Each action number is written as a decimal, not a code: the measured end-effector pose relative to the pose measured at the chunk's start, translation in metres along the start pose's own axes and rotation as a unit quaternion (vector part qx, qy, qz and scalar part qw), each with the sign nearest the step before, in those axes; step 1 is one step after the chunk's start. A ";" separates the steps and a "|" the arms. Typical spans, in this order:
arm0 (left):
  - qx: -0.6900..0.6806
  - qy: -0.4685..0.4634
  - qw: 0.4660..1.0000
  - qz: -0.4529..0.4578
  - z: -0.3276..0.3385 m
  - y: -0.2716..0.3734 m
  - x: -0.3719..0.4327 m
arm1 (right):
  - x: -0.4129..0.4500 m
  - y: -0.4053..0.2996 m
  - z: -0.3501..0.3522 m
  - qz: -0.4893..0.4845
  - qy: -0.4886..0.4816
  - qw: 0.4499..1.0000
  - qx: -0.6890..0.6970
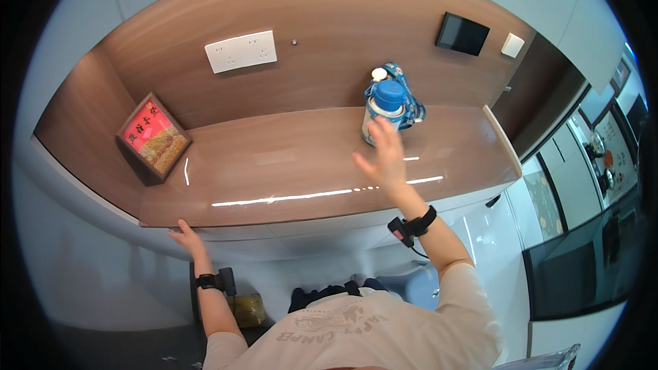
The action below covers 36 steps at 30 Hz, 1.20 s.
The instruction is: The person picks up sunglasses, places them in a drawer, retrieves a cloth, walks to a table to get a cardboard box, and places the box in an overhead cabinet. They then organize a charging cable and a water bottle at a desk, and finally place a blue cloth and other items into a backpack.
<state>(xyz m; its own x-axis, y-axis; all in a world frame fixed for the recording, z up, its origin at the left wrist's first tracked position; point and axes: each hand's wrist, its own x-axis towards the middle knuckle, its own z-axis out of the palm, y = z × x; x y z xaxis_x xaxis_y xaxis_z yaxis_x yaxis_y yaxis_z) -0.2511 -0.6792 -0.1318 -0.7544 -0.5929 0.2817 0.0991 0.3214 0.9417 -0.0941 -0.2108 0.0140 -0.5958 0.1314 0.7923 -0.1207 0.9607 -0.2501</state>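
A water bottle with a blue lid and a patterned blue strap stands upright on the brown shelf, near its back wall. My right hand is over the shelf just in front of the bottle, fingers spread; its fingertips overlap the bottle's lower body in the view, and whether they touch it I cannot tell. At the lower left, my left hand is at the shelf's front edge with thumb and fingers apart, holding nothing. A framed red and gold picture leans in the shelf's left corner.
On the back wall are a white socket panel, a dark screen panel and a small white switch. A raised rim bounds the shelf's right end. Below stand a blue bin and a yellow package.
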 end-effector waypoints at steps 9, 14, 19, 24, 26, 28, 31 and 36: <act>0.119 0.037 0.989 0.085 0.023 0.061 -0.127 | 0.049 0.125 -0.025 0.189 -0.148 0.960 0.147; 0.120 -0.047 0.982 0.139 0.040 0.126 -0.202 | 0.049 0.140 -0.010 0.220 -0.205 0.909 0.289; 0.120 -0.065 0.978 0.160 0.041 0.151 -0.235 | 0.044 0.163 0.007 0.179 -0.194 0.848 0.460; 0.129 -0.103 0.969 0.184 0.036 0.159 -0.246 | 0.041 0.172 0.016 0.191 -0.211 0.827 0.484; 0.134 -0.109 0.966 0.194 0.036 0.159 -0.250 | 0.037 0.173 0.021 0.198 -0.187 0.842 0.466; 0.139 -0.107 0.966 0.190 0.032 0.156 -0.258 | 0.034 0.172 0.022 0.182 -0.175 0.854 0.454; 0.137 -0.119 0.967 0.179 0.026 0.151 -0.275 | 0.031 0.179 0.026 0.154 -0.163 0.868 0.443; 0.145 -0.135 0.964 0.176 -0.006 0.160 -0.289 | 0.035 0.170 0.012 0.163 -0.160 0.859 0.457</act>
<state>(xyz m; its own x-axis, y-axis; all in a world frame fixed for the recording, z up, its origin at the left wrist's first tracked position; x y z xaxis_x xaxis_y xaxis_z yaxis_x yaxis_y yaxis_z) -0.0137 -0.4608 -0.0617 -0.8525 -0.2085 0.4793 0.2235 0.6835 0.6949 -0.1449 -0.0461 -0.0073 -0.8869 0.1422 0.4396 -0.3919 0.2724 -0.8787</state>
